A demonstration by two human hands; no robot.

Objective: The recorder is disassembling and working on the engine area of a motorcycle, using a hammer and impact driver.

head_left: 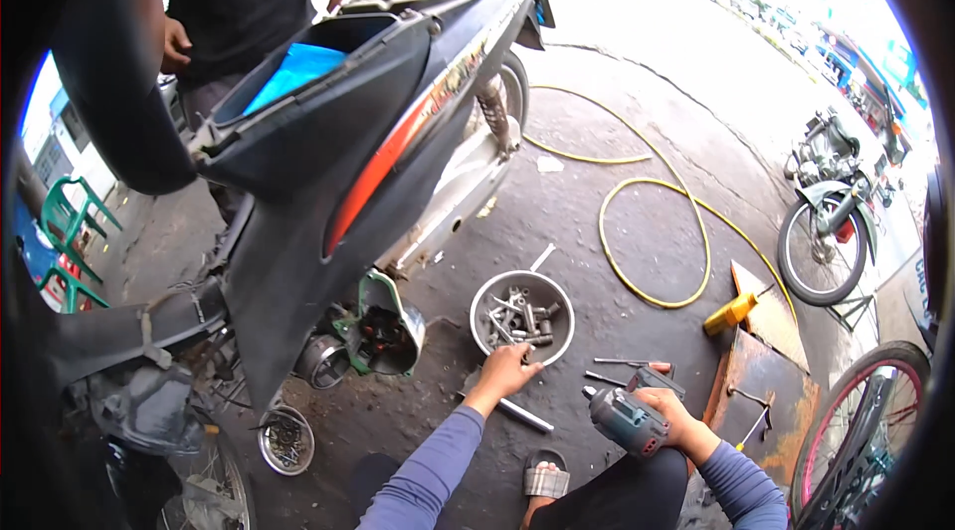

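My left hand [503,371] reaches over the near rim of a round metal bowl [480,339], its fingers curled together at the sockets inside. Whatever they pinch, if anything, is too small to make out. Several metal sockets [537,323] and tool pieces fill the bowl. In my right hand [673,415], above my knee, is a dark cordless impact wrench [625,421], its nose pointing left. Left of the bowl stands a scooter [298,182] with its seat area uncovered and an opened engine case [393,326] low on its side.
A small bowl of bolts [286,440] sits beside the scooter. Bars and a screwdriver [637,364] lie near the bowl. Right of me are a rusty board [756,381], a yellow bottle [731,313] and a coiled yellow hose [607,221]. Another person [234,2] stands behind the scooter.
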